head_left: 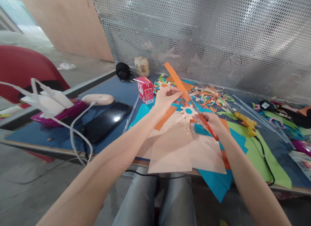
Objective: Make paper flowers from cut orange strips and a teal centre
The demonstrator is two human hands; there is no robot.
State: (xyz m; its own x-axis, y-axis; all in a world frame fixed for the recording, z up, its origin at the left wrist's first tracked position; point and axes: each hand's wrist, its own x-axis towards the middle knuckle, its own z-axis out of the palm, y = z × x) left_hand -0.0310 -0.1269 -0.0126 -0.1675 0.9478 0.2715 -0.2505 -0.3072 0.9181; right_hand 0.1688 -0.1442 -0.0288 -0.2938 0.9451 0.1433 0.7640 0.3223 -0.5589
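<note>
Between the fingers of my left hand (167, 97) is an orange paper strip (175, 76), held up at a slant above the table. My right hand (213, 122) grips a pair of scissors (209, 127) with red handles; the blades lie at the lower end of the strip. Whether the blades are parted is too small to tell. Just below them rests a cream paper ring with notched edges (188, 112). Under both hands spread cream paper sheets (170, 151), with blue paper (216, 184) and orange paper showing beneath.
Paper scraps (210, 96) are heaped behind my hands. A red drink carton (145, 89), a black phone (107, 122) and a white charger with cables (52, 101) stand left. At right, a yellow glue gun (246, 123) lies by green paper (264, 154). A perforated metal panel (218, 34) rises behind.
</note>
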